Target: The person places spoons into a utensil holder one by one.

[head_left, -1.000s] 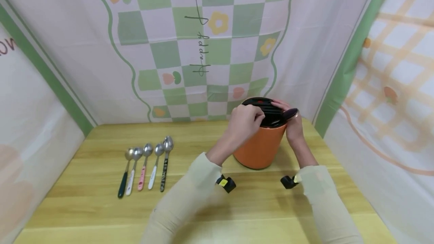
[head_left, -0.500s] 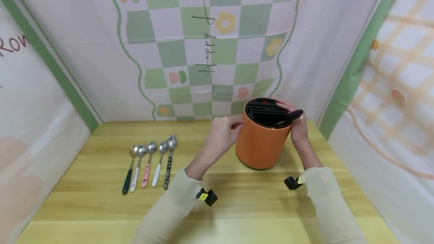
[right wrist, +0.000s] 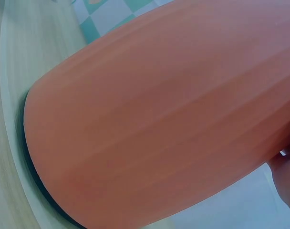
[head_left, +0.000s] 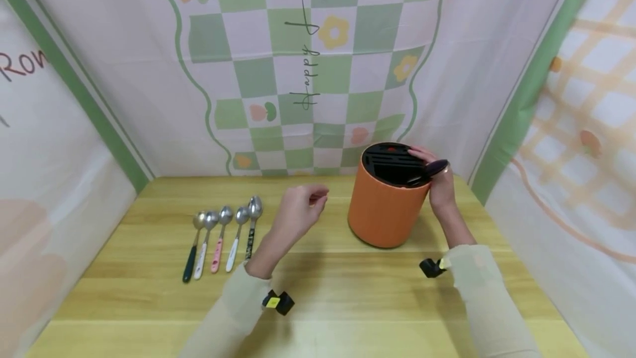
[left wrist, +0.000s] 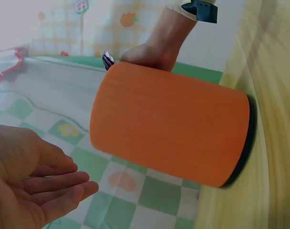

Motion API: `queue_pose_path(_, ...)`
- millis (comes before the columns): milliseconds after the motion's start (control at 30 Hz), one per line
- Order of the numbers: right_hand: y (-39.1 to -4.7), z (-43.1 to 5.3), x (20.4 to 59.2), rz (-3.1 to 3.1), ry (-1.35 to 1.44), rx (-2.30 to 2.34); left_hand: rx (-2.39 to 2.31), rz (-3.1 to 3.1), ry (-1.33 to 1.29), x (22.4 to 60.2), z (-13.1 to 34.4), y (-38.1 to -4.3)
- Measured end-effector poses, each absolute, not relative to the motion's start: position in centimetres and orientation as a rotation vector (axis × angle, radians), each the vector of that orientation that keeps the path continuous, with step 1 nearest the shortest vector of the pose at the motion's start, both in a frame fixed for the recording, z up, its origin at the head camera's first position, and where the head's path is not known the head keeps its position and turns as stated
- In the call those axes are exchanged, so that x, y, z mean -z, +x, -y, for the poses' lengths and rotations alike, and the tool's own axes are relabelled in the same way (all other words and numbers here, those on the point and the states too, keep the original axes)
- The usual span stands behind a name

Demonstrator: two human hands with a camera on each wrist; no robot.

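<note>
An orange cylindrical utensil holder (head_left: 385, 211) with a black slotted top (head_left: 390, 162) stands on the right of the wooden table. My right hand (head_left: 441, 189) grips its right side near the rim, fingers reaching over the back edge. A dark utensil with a rounded end (head_left: 436, 168) sticks out of the top, overlapping that hand; its lower part is hidden inside. Left of the holder, my left hand (head_left: 298, 209) is in the air with loosely bent fingers and holds nothing. In the left wrist view, its fingers (left wrist: 59, 183) point toward the holder's upper end.
Several metal spoons lie side by side on the table's left: one with a dark green handle (head_left: 190, 264), one pink (head_left: 217, 256), one black patterned (head_left: 250, 239), others white. Printed cloth (head_left: 278, 82) hangs behind the table and at both sides.
My left hand has moved away from the holder's top, leftward and down toward the spoons. My right hand stays at the holder's rim. The view has shifted slightly.
</note>
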State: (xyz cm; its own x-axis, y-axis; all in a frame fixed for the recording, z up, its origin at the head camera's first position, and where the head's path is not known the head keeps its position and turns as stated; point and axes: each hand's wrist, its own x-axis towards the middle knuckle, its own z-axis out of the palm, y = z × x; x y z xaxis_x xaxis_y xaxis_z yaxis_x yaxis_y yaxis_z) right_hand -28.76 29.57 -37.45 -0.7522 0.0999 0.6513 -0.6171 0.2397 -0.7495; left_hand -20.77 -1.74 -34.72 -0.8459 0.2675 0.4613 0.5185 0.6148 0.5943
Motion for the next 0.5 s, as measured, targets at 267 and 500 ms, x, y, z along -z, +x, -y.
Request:
queue_pose_path(267,-28.8,-29.5,37.4,1.939,0.475,-1.535,1.113,2.564,-0.542,35.9,3.7,-20.2)
queue_pose_path(500,-28.7,-29.5,37.4,1.920,0.481,-1.556,1.099,2.588,-0.477,37.1,5.3,-19.7)
